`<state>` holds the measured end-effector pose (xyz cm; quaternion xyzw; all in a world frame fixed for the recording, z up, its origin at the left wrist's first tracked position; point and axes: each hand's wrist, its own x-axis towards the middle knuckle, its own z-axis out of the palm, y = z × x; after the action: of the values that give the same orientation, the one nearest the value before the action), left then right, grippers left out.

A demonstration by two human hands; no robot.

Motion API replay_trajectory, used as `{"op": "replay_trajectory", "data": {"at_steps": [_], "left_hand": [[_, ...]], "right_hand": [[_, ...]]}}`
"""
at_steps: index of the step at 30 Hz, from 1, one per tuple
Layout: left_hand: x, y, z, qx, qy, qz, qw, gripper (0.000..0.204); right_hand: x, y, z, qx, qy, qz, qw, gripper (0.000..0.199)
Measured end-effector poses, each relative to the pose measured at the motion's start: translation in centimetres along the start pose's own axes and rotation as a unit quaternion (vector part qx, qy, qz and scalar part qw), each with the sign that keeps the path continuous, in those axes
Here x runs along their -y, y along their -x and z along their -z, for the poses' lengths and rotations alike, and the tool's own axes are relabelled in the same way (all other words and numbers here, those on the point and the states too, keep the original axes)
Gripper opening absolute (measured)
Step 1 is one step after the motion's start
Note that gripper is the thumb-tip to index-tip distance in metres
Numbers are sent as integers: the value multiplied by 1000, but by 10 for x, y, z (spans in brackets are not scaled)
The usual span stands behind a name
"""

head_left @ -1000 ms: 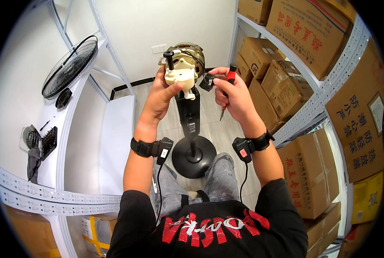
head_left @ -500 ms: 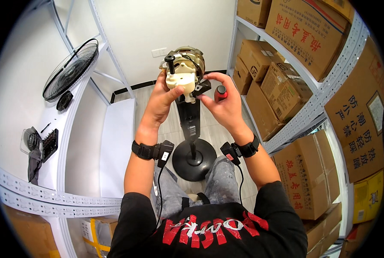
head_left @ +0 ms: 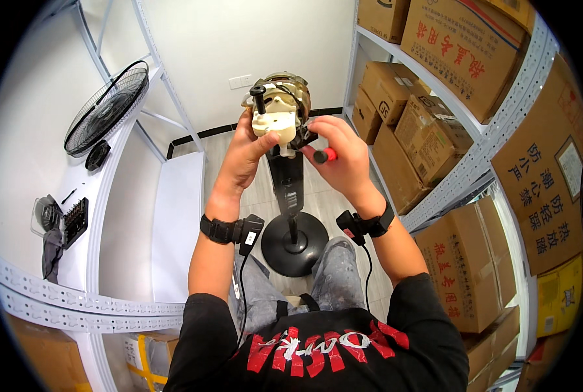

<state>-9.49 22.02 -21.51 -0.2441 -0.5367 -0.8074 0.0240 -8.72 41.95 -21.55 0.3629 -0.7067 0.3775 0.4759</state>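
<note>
A fan motor [head_left: 275, 124] with a cream gearbox housing and a black knob tops a black pedestal stand [head_left: 286, 179], whose round base [head_left: 295, 243] rests on the floor. My left hand [head_left: 244, 150] grips the housing from the left, thumb across its front. On the right, my right hand [head_left: 345, 157] is closed around a red and black screwdriver [head_left: 325, 155], its handle end toward me. The fingertips of that hand touch a small black bracket [head_left: 302, 136] beside the housing. The screwdriver's tip is hidden.
On the left shelf lie a black fan grille [head_left: 109, 110], a small black part [head_left: 97, 155], an open bit set [head_left: 75, 221] and a grey cloth [head_left: 52, 251]. Cardboard boxes [head_left: 433, 134] fill the right rack. Both wrists wear strapped devices with cables.
My right hand has turned, its fingers reaching further over the black bracket. The screwdriver has swung a little left and down. My left hand keeps its hold on the motor housing.
</note>
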Motion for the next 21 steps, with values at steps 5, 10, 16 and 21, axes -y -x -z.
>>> {"op": "replay_trajectory", "data": {"at_steps": [5,10,16,21], "left_hand": [[1,-1,2,3,-2,4,1000,87],[1,-2,1,10,-4,-2,1000,87],[-1,-1,0,8,-4,2,1000,87],[-3,0,0,15,1,-1,1000,86]], "right_hand": [[2,0,7,29,-391,-304,869,42],[0,-9,21,40,-603,-417,679,35],[-4,-15,26,58,-647,-434,625,37],[5,-20,37,72,-635,-384,666,42]]}}
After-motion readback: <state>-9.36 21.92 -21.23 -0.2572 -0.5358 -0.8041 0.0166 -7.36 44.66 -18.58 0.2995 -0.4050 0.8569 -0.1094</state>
